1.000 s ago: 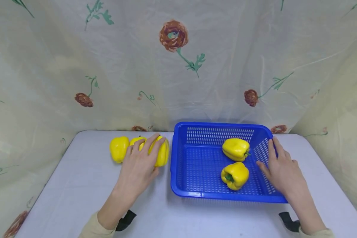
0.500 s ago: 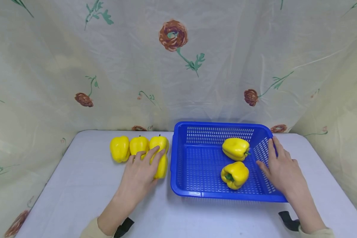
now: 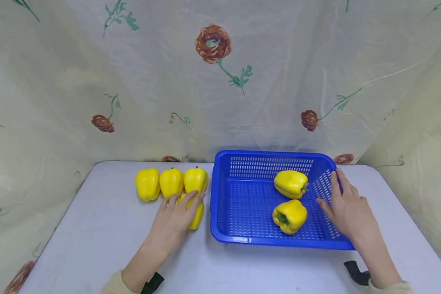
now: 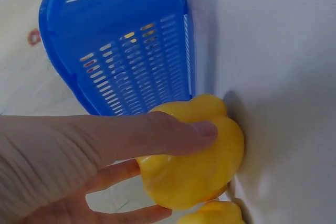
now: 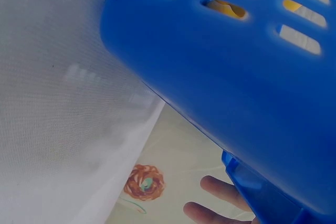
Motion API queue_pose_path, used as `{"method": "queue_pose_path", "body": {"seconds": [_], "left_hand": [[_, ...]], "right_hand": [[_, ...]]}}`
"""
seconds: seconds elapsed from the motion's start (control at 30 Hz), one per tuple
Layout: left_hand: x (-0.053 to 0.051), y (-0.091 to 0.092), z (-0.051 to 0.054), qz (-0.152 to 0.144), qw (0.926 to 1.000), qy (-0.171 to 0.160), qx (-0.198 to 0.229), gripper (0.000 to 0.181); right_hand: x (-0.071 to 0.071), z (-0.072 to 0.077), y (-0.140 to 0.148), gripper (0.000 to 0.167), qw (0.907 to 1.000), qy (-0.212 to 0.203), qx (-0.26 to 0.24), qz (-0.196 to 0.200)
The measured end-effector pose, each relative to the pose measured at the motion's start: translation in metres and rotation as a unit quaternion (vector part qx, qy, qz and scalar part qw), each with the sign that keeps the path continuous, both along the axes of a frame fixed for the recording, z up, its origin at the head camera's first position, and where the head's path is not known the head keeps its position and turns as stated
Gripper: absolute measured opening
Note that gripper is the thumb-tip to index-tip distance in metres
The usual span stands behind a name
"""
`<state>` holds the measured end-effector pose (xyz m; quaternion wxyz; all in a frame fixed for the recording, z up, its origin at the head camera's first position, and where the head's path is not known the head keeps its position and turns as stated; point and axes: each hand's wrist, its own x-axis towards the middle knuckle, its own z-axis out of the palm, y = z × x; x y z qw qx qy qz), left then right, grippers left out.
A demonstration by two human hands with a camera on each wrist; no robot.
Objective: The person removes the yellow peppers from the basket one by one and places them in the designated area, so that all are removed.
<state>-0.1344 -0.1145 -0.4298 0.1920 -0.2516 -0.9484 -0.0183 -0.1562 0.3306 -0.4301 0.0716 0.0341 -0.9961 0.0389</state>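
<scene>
My left hand (image 3: 173, 218) grips a yellow bell pepper (image 3: 197, 217) in front of a short row of peppers on the table. In the left wrist view the thumb lies across the held pepper (image 4: 202, 174), with fingers on its other side. The blue basket (image 3: 272, 243) stands just to the right. My right hand (image 3: 353, 214) holds the basket's right rim, thumb on the inner side and fingers outside. Two yellow bell peppers lie in the basket, a rear one (image 3: 291, 184) and a front one (image 3: 289, 216).
Three yellow bell peppers stand side by side left of the basket: a left one (image 3: 147, 184), a middle one (image 3: 171, 182) and a right one (image 3: 196, 179). A floral curtain (image 3: 150, 81) hangs behind the white-covered table (image 3: 95, 228).
My left hand has drawn toward the front edge with its pepper, away from the right end of the row, uncovering the peppers behind. The right hand and basket stay put.
</scene>
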Motion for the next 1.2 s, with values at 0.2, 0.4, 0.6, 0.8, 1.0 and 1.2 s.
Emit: {"method": "queue_pose_path", "body": {"seconds": [0.2,0.4,0.6,0.8,1.0,1.2], "left_hand": [[-0.003,0.001,-0.004,0.004,0.9999,-0.010,0.002,0.073],[-0.003,0.002,-0.004,0.017,0.9986,-0.049,-0.005,0.075],[-0.003,0.002,-0.003,0.017,0.9977,-0.065,-0.008,0.079],[-0.002,0.002,-0.002,0.023,0.9969,-0.074,-0.010,0.080],[0.000,0.003,0.005,0.017,0.9984,-0.054,-0.008,0.078],[0.000,0.003,0.020,0.006,0.9995,-0.028,-0.011,0.078]], "right_hand": [[0.000,0.000,0.000,0.093,1.0000,0.001,0.001,0.000],[0.001,-0.001,0.001,0.093,1.0000,0.000,0.000,0.001],[0.001,0.000,0.000,0.093,1.0000,0.006,0.000,0.002],[0.001,-0.001,0.000,0.093,0.9999,0.011,-0.001,0.003],[0.002,-0.001,0.000,0.094,1.0000,0.009,0.000,0.000],[0.001,0.000,0.000,0.093,1.0000,0.009,-0.001,0.002]]}}
